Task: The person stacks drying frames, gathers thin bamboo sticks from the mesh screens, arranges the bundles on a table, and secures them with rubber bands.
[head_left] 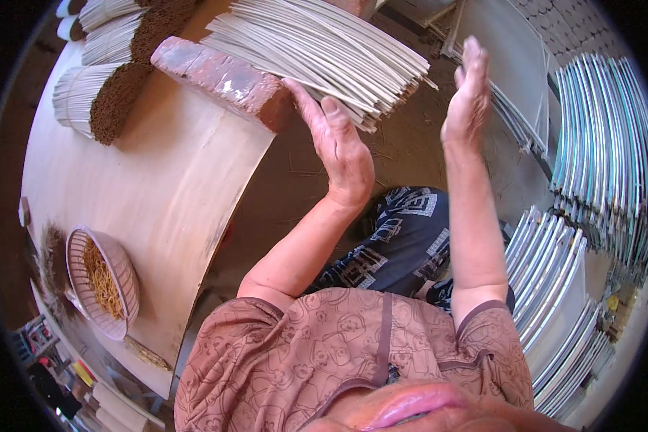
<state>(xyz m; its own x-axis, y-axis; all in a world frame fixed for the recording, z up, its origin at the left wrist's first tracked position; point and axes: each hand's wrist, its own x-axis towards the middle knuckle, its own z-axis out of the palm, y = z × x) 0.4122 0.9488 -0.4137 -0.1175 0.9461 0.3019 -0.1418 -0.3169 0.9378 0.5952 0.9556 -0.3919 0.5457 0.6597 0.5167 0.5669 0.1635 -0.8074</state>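
A loose pile of thin pale sticks (317, 54) lies at the far edge of the table, their near ends sticking out past it. Alongside the pile is a worn red brick (223, 79). My left hand (342, 158) is open, fingers stretched out, at the near side of the stick ends and close to the brick's end; whether it touches them I cannot tell. Raised to the right of the stick ends, my right hand (468, 104) is open and flat, apart from them. The two palms roughly face each other, with nothing held.
Bundles of brown-tipped sticks (97, 97) stand on the wooden table (173, 165) at far left. Nearer is a pink plastic basket (129, 266) holding yellowish rubber bands (104, 288). Stacked frames with turquoise and white edges (605, 137) and more pale frames (543, 273) line the right side.
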